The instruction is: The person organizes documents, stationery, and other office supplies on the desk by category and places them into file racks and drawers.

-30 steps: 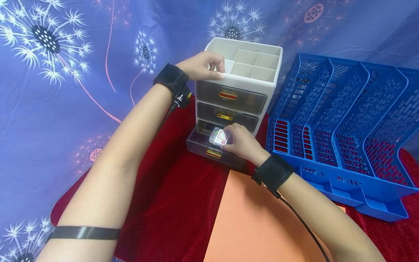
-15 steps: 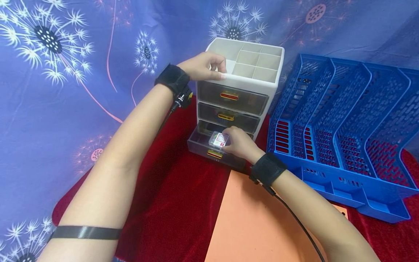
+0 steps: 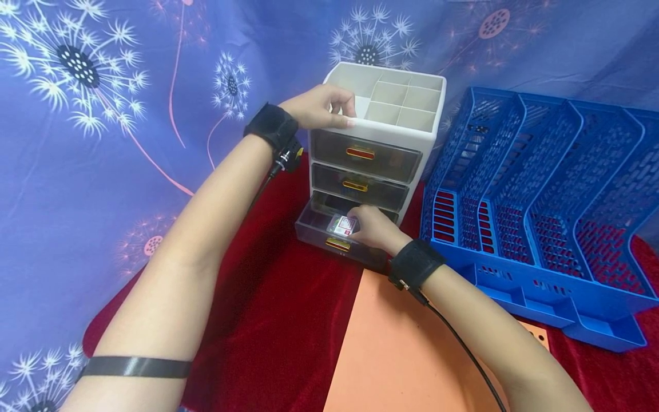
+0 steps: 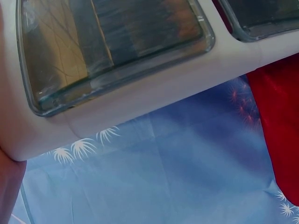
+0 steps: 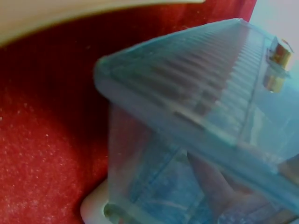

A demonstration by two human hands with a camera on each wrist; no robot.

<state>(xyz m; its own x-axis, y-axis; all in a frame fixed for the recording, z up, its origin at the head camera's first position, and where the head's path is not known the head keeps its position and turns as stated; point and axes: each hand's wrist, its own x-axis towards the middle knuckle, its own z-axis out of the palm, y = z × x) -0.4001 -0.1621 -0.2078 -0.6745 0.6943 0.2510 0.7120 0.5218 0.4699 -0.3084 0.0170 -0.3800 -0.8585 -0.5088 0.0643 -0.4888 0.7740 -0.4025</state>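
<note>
A white desktop organizer (image 3: 396, 127) with smoky drawers stands in the middle of the head view. My left hand (image 3: 320, 107) grips its top front rim, thumb in front and fingers curled over into the tray. The lowest drawer (image 3: 311, 228) is pulled out. Inside it, my right hand (image 3: 378, 228) pinches a small clear plastic box (image 3: 344, 225) with a white and red label; what the box contains is too small to tell. In the right wrist view the clear drawer (image 5: 177, 84) fills the middle, fingers blurred behind its wall. The left wrist view shows a closed drawer front (image 4: 121, 46).
A blue slotted file rack (image 3: 535, 229) stands to the right of the organizer. An orange board (image 3: 391, 343) lies in front on the red cloth (image 3: 268, 332). Behind hangs a blue dandelion-print cloth (image 3: 278, 46).
My right hand has lowered the small box further into the open drawer, so it sits slightly deeper behind the front wall. My left hand keeps its grip on the rim.
</note>
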